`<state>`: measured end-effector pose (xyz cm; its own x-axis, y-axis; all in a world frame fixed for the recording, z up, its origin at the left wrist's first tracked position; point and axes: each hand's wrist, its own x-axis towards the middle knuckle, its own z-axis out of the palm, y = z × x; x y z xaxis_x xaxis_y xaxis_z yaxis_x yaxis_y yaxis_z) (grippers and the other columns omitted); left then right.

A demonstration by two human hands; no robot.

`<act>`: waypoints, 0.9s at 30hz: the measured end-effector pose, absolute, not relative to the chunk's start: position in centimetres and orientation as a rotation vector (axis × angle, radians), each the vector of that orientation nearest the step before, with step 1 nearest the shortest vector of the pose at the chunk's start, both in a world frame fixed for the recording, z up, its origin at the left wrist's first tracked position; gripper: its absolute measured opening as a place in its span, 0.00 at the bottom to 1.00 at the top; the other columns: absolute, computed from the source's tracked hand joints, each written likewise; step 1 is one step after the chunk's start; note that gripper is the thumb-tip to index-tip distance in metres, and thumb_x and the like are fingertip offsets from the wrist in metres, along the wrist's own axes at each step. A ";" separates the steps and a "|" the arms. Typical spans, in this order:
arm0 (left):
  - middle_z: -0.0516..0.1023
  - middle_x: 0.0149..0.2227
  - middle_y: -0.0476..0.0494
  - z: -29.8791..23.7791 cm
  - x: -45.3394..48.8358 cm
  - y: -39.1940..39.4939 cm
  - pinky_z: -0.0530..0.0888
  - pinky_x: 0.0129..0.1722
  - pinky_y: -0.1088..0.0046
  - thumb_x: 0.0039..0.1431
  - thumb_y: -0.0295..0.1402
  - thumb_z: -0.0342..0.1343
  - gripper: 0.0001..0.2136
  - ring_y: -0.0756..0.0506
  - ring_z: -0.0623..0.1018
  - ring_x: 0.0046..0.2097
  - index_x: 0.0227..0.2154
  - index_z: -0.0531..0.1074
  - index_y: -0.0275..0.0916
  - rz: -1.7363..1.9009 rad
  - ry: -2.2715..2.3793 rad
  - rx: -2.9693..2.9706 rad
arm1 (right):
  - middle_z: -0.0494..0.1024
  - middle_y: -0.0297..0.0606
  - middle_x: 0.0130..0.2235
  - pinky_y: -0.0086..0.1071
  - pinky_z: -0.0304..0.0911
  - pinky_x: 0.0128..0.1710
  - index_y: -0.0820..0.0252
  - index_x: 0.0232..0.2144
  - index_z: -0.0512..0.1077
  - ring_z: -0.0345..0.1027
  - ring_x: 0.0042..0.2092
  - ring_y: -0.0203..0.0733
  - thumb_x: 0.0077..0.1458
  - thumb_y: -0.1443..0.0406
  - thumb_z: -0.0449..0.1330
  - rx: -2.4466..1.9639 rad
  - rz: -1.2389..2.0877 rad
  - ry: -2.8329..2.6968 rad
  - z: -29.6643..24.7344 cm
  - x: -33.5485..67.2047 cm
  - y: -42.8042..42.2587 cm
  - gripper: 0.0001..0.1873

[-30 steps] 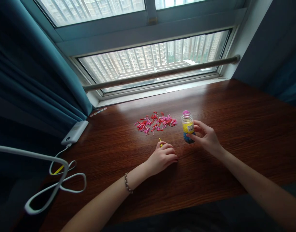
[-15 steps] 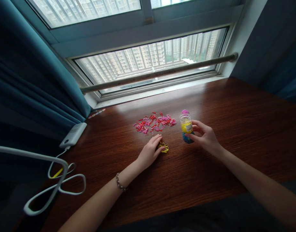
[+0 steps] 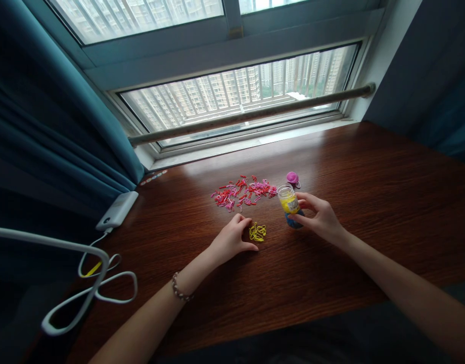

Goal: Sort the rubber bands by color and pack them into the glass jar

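Windows (image 3: pixel 202 103) overlook a wood-grain table (image 3: pixel 293 288). The left hand (image 3: pixel 232 240), thumb and fingers parted, holds nothing, near scattered red and pink elastic bands (image 3: pixel 262 189). The right hand (image 3: pixel 322 217) grips a tilted clear jar (image 3: pixel 290 205) containing yellow and blue. Yellow elastic bands (image 3: pixel 257 232) lie beside the left fingertips; a pink ball (image 3: pixel 292 177) sits behind the jar.

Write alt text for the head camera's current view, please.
A person's right hand holds an open clear jar showing yellow and blue, while the left hand lies open beside a small cluster of yellow loops on a brown table. Red and pink pieces and a round pink object lie farther back, before a window.
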<state>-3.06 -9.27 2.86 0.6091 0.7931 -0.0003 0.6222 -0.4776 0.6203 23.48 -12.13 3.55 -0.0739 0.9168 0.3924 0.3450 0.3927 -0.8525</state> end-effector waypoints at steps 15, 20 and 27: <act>0.70 0.29 0.45 3.5 0.3 -8.0 0.67 0.31 0.77 0.52 0.27 0.52 0.05 0.52 0.68 0.29 0.28 0.74 0.36 0.346 0.868 2.354 | 0.75 0.40 0.40 0.36 0.68 0.39 0.58 0.44 0.67 0.71 0.38 0.43 0.44 0.61 0.63 -1.142 0.647 -1.691 3.8 23.3 -12.2 0.23; 0.72 0.27 0.46 3.4 0.2 -7.7 0.67 0.30 0.77 0.50 0.27 0.53 0.04 0.51 0.69 0.29 0.27 0.73 0.35 0.391 0.882 2.241 | 0.75 0.39 0.38 0.33 0.67 0.36 0.58 0.44 0.68 0.70 0.36 0.42 0.43 0.62 0.62 -1.147 0.583 -1.785 4.2 23.4 -12.2 0.23; 0.71 0.26 0.48 4.4 -1.9 -7.4 0.69 0.27 0.77 0.46 0.35 0.59 0.09 0.52 0.69 0.27 0.27 0.71 0.33 0.571 0.827 1.590 | 0.73 0.37 0.40 0.32 0.63 0.41 0.54 0.45 0.69 0.68 0.39 0.41 0.43 0.68 0.60 -1.161 0.598 -2.011 4.6 23.6 -12.3 0.23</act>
<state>-1.94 -7.39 4.44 0.6278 0.7738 -0.0837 0.1960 -0.0531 0.9792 23.59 -12.31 4.65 -0.3293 0.8738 0.3579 0.5360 0.4851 -0.6909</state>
